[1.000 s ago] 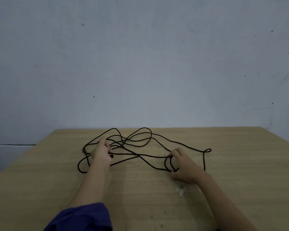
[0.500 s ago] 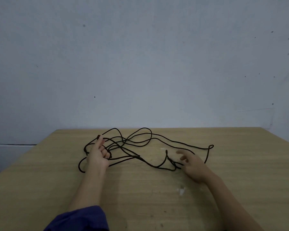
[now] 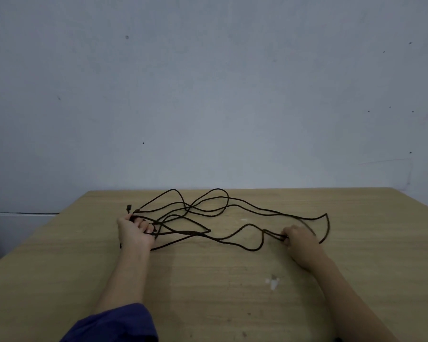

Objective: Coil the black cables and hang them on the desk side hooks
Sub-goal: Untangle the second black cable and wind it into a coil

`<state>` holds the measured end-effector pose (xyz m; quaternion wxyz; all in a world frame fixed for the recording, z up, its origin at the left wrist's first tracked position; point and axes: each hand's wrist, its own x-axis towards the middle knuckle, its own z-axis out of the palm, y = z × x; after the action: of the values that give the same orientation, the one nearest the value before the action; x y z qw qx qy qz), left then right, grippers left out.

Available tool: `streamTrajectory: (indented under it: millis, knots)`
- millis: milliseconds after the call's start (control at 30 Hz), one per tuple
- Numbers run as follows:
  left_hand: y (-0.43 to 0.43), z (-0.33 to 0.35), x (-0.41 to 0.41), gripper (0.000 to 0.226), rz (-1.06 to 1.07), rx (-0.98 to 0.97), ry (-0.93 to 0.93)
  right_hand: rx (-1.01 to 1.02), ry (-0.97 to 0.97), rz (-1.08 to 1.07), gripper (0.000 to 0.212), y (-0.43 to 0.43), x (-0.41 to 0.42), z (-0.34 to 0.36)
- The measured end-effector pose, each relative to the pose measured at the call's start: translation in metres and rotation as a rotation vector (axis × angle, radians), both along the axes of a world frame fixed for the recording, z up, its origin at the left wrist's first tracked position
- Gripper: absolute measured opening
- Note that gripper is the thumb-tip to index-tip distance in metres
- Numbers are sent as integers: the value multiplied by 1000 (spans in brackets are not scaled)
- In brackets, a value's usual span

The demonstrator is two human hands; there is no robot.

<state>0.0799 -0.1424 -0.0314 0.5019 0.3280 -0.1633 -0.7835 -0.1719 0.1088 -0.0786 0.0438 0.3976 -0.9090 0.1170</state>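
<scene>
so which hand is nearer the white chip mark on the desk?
Right. The right hand grips the black cable just beyond and slightly right of the white mark. The left hand holds the cable well off to the mark's left.

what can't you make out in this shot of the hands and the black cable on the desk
- Desk side hooks: not in the head view; only the top of the desk shows.
- Number of cables: the black cable loops cross, so one or several cannot be told.
- Grip inside the left hand: curled fingers hide the strands.
- Right hand: the hand covers how much it pinches.
- Plug: too small to identify.
</scene>
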Motion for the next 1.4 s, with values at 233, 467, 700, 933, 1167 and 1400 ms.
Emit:
streamTrajectory:
  millis: [233,467,700,933,1167,1400]
  knots:
    - [4,-8,-12,31,-172,-103,-89,116,118,-296,29,5,-11,8]
    - [15,-22,-21,32,-379,-145,-101,-147,-825,99,13,-9,18,67]
    - [32,0,-28,36,-458,-263,-68,-363,-665,147,20,-33,65,100]
    - [58,26,-53,28,-552,-382,5,-272,-569,459,49,-75,144,80]
    - [53,41,-43,31,-509,-273,287,-298,-281,420,19,-81,123,44]
    - [57,36,-40,47,-534,-188,132,-283,-530,490,38,-70,105,40]
